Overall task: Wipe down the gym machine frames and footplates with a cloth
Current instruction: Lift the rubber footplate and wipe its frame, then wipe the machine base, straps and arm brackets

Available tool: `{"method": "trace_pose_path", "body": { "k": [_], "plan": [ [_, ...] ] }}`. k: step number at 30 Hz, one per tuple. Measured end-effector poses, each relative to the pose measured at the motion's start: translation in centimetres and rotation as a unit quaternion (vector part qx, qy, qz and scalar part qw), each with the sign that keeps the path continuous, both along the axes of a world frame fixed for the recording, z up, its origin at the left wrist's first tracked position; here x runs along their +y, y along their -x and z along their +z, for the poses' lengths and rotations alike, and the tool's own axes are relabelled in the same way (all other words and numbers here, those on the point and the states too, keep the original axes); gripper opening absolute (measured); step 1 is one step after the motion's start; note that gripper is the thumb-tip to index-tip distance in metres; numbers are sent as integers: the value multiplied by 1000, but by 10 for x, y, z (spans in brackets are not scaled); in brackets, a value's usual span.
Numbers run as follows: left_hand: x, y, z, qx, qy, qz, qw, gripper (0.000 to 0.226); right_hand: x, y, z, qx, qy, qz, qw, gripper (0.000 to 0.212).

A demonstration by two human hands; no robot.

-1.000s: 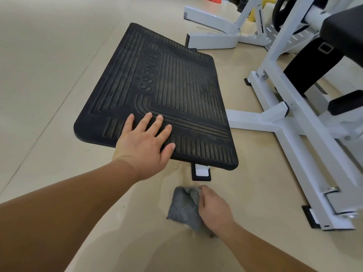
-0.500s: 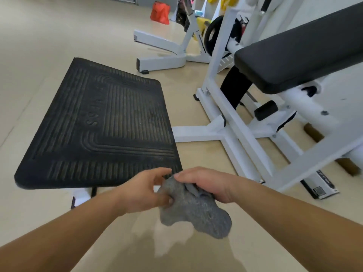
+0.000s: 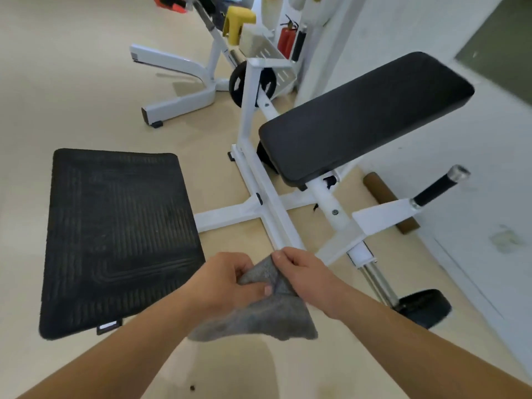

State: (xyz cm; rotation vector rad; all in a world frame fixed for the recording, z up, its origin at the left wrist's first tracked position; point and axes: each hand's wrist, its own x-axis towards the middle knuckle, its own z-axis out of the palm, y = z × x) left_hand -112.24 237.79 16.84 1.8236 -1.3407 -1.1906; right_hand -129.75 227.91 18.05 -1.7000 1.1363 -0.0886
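Cloth (image 3: pixel 259 321) over beige gym floor (image 3: pixel 86 82)

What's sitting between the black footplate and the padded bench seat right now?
In the head view, only the white frame lies between the footplate and the seat pad: its upright post and floor bars, on bare floor.
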Motion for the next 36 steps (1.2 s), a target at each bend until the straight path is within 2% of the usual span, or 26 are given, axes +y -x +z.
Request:
{"method": "trace_pose_path", "body": {
  "k": [2,5,9,14,17,19,22,25,27,30,33,36],
  "plan": [
    [-6,18,54,-14,-25,-57,998,32,-3,23,44,8,-1,-21,1000,49],
    [-16,48,124,27,-53,-90,994,24,-9,61,108,14,11,-52,998,48],
    [-43,93,189,18,-48,-56,997,23,-22,124,168,5,8,-133,991,50],
    [-88,155,254,20,-34,-2,999,14,-49,200,240,-78,-83,-178,977,42],
    [-116,188,281,24,-25,47,998,12,-70,230,278,-95,-94,-176,975,57],
    [-134,207,292,45,-23,72,996,11,-90,243,292,-92,-113,-175,974,54],
    [-160,227,307,90,-28,63,994,14,-116,248,306,-73,-150,-135,977,30],
    [-189,234,310,108,-22,36,993,21,-138,246,305,-65,-169,-109,977,26],
    [-211,234,303,86,-10,38,995,21,-152,244,300,-46,-159,-122,979,28],
    [-241,234,284,34,-17,59,998,16,-180,249,295,-8,-145,-207,968,29],
    [-264,244,268,-16,-51,33,998,14,-211,264,295,-24,-180,-280,943,25],
    [-290,263,255,-49,-85,6,995,6,-242,289,286,-9,-208,-295,933,26]
  ]
}}
